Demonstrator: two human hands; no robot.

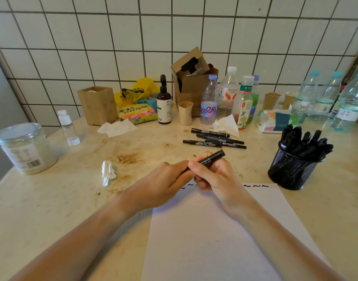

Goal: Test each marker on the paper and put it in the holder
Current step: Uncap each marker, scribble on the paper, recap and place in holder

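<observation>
a white paper [224,230] lies nearest. above its far edge, the left hand [160,185] and right hand [212,175] both curl around one black marker [211,158] — light, rigid, smooth; best held mid-barrel. mesh holder [291,171] stands to the right.

Soft daylight, faint shadows, warped edges

Worktop [52,209]: smooth pale stone-look surface, stained brown.
Paper [214,240]: matt white sheet.
Holder [291,171]: black wire mesh.
Marker [210,159]: black plastic, slight sheen.
Box [98,105]: bare wood.
Wall [113,37]: glossy white tile.
</observation>
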